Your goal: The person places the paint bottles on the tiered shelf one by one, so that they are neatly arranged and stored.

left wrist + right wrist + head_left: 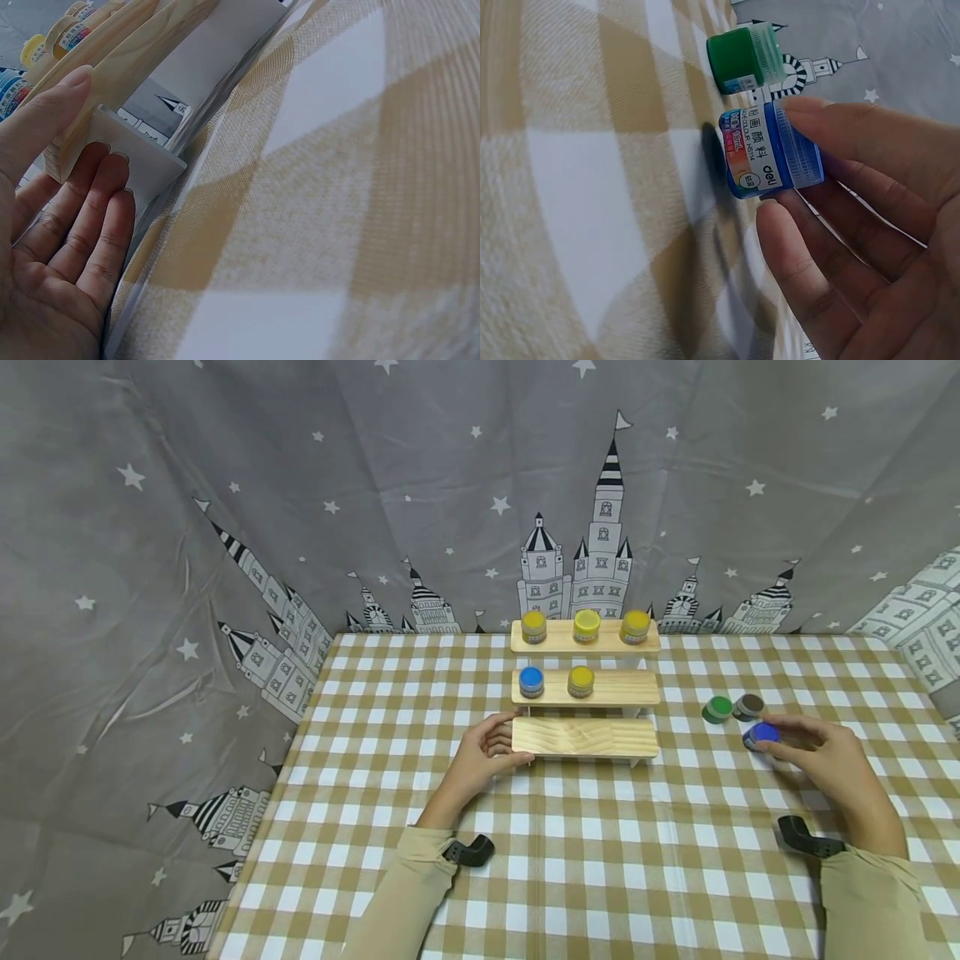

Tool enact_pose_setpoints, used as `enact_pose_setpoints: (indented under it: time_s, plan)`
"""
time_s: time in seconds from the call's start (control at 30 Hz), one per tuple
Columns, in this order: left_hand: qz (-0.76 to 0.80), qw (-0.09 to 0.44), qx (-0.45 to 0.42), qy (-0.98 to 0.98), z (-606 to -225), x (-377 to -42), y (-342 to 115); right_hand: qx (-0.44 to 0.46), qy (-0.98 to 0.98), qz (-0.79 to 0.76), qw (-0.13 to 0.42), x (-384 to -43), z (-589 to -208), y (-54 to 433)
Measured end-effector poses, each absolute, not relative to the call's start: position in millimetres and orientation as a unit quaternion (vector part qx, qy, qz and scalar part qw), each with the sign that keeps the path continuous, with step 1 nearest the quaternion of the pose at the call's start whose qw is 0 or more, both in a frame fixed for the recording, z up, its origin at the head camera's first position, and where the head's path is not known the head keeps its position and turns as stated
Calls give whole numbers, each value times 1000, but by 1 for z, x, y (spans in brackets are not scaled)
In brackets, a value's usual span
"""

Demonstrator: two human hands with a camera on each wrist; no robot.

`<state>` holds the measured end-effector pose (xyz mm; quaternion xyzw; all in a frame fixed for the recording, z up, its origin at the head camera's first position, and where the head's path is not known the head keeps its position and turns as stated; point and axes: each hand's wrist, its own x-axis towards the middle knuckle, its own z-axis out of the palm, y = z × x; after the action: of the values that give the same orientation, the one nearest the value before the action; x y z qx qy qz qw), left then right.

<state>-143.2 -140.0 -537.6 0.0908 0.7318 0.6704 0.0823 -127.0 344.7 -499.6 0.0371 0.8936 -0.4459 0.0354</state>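
My left hand (474, 762) holds the left end of the lowest step of a three-tier wooden display rack (585, 737). In the left wrist view the thumb lies on the board (112, 82) and the fingers curl beneath, by a white support (142, 146). Off to the right, my right hand (832, 764) pinches a dark blue paint jar (754, 154) by its lid, between thumb and fingers. It looks slightly raised, its shadow falling on the cloth. Close by stand a green paint jar (717, 709) and a brown paint jar (748, 707).
Three yellow paint jars (587, 626) stand along the top step. On the middle step are a light blue jar (531, 682) and a yellow jar (581, 681). A checked cloth (585, 860) covers the table; a grey castle-print curtain (420, 485) hangs behind and at the sides.
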Motion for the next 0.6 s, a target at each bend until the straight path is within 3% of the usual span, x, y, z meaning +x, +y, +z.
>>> enact_pose_setpoints:
  time_s: [0.23,0.6]
  plan:
    - [674,81,88,729,-537,-143,-140,53,893,-444,42,-127,-492,343]
    - [677,82,85,727,-539,-142,-140,-12,902,-431,-16,-130,-480,325]
